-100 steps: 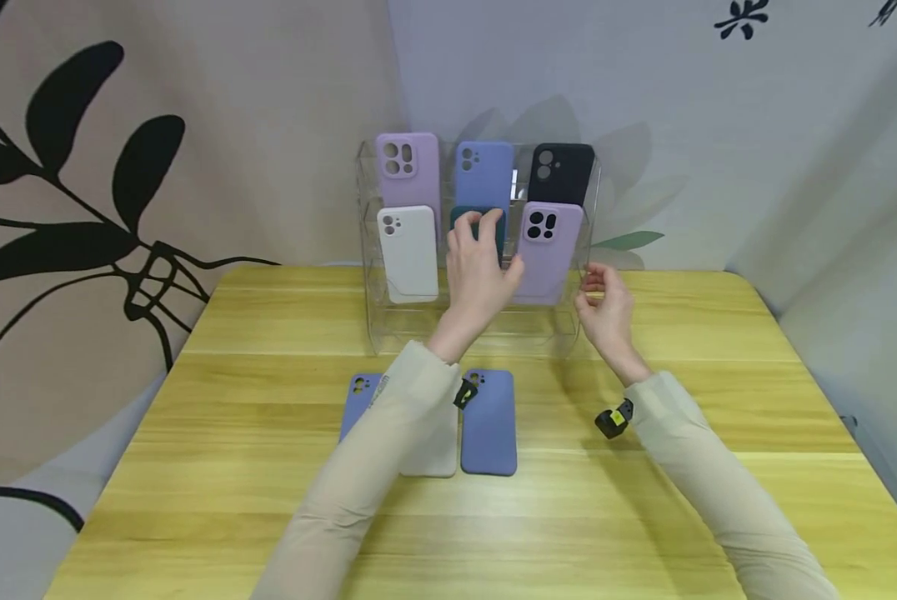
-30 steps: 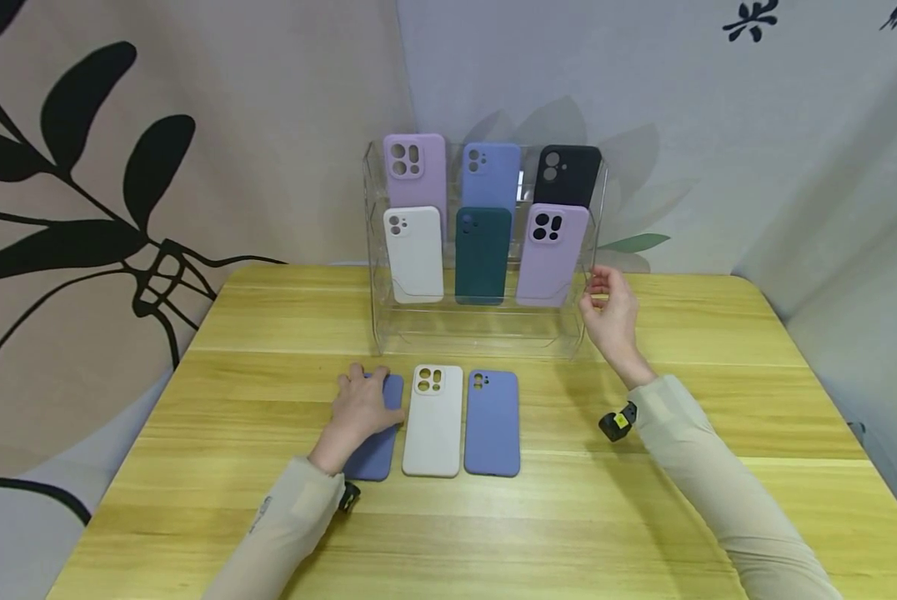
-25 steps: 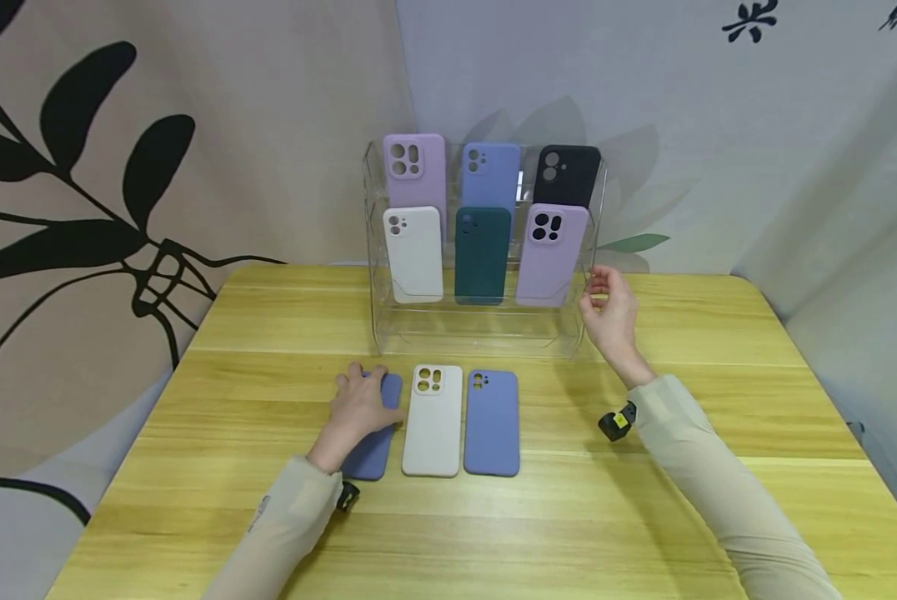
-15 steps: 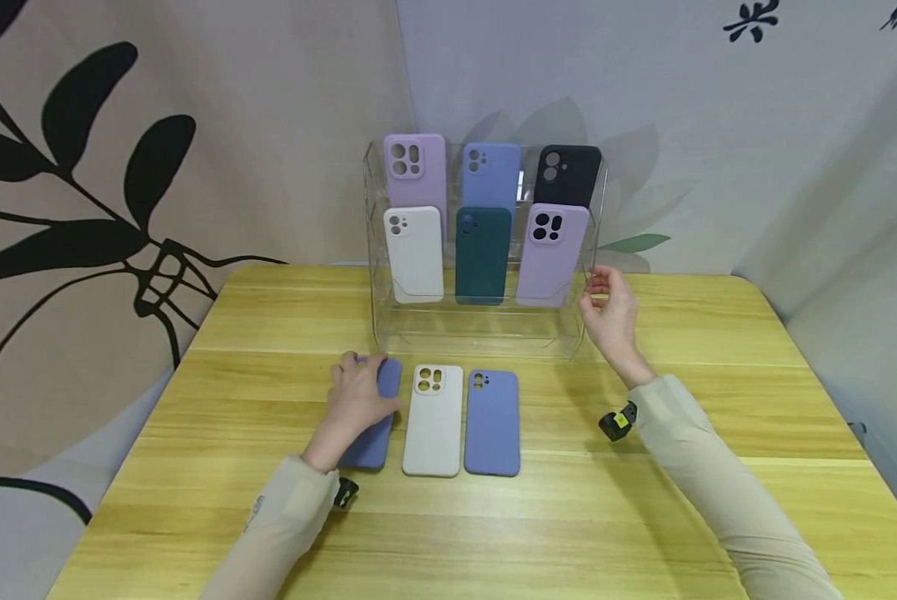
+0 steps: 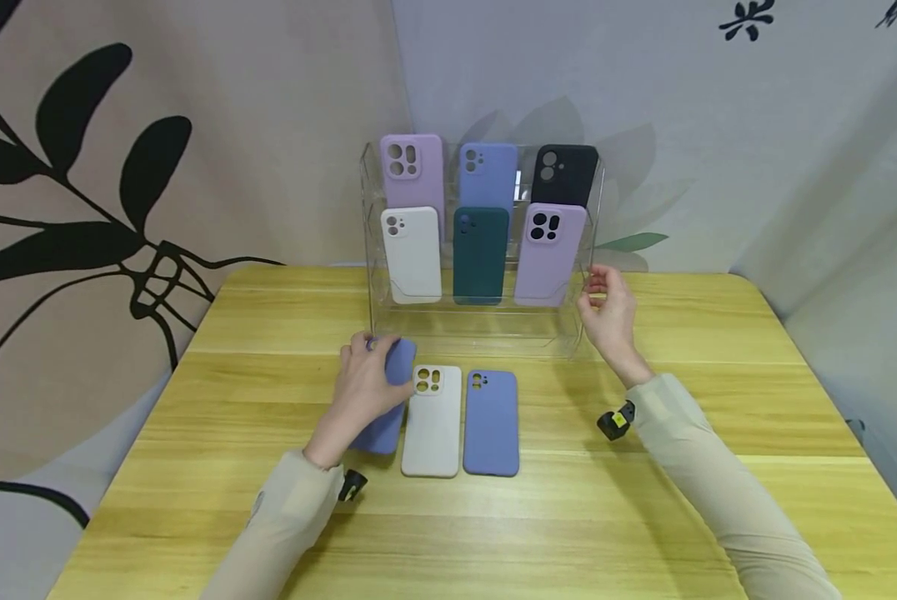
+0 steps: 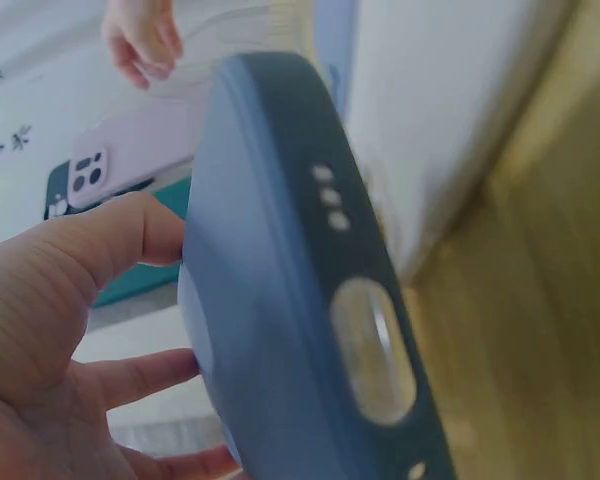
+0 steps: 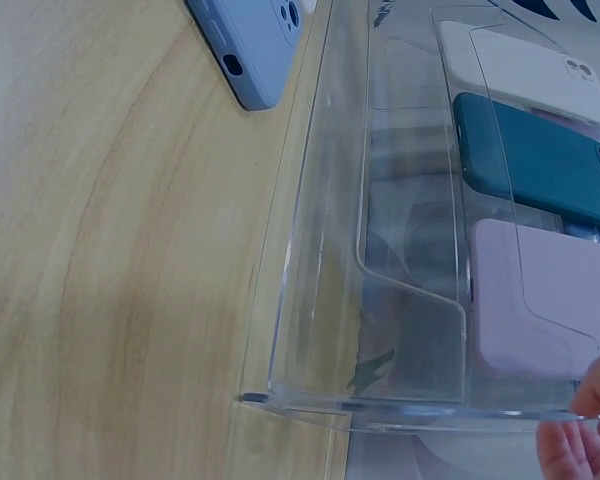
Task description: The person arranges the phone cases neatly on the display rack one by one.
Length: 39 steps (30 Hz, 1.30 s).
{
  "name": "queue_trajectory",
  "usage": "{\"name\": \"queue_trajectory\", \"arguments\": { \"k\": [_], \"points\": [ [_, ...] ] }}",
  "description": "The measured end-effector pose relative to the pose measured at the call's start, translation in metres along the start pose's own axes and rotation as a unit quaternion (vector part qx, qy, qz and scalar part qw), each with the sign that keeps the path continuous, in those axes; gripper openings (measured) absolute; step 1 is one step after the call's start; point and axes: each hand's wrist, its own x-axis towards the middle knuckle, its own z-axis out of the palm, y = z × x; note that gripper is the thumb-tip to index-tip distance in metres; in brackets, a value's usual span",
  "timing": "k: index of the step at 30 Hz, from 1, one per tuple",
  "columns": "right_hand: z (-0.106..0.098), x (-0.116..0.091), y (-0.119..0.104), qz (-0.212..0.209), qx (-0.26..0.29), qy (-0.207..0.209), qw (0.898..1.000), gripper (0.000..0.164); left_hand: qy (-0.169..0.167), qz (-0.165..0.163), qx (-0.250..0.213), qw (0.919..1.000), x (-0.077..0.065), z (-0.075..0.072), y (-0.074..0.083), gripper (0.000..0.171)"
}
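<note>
My left hand (image 5: pixel 360 385) grips a blue-purple phone case (image 5: pixel 402 367) by its long edges, thumb on one side and fingers on the other. In the left wrist view the case's bottom edge (image 6: pixel 330 215), with its port cutout, stands tilted off the table. My right hand (image 5: pixel 608 312) pinches the right side wall of a clear acrylic display rack (image 5: pixel 478 343); the thumb and fingers lie on either side of that edge in the right wrist view. A white phone case (image 5: pixel 432 433) and a second blue-purple case (image 5: pixel 491 429) lie flat in front of the rack.
The rack's middle tier holds white (image 5: pixel 413 258), dark green (image 5: pixel 480 258) and lilac (image 5: pixel 549 258) cases. Behind them stand lilac (image 5: pixel 413 187), blue (image 5: pixel 488 175) and black (image 5: pixel 564 175) cases. Its lowest front tier shows no case. A patterned cloth backs the wooden table (image 5: pixel 606 533).
My left hand left the green case in the rack, went down to the leftmost blue-purple case, took hold of it and raised it forward, toward the rack. The right hand stays on the rack.
</note>
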Motion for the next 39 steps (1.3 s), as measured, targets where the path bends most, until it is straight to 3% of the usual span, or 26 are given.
{"name": "queue_trajectory", "arguments": {
  "k": [9,17,26,35,39],
  "points": [
    [0.000,0.000,-0.001,-0.008,-0.007,0.005,1.000,0.034,0.076,0.061,-0.030,0.9948,0.015,-0.008,0.029,0.069],
    [0.000,-0.001,-0.001,0.003,-0.004,0.005,1.000,0.035,0.177,0.113,-0.042,0.9767,0.040,-0.008,0.049,0.065],
    [0.001,0.000,-0.001,0.004,-0.013,0.002,1.000,0.035,0.289,0.156,-0.045,0.9435,0.068,0.003,0.055,0.065],
    [0.001,0.000,0.000,0.008,-0.014,-0.002,1.000,0.035,0.397,0.195,-0.067,0.8944,0.093,0.022,0.050,0.065],
    [0.001,0.000,0.000,0.007,-0.016,-0.002,1.000,0.035,0.410,0.202,-0.060,0.8875,0.098,0.031,0.044,0.067]
  ]
}}
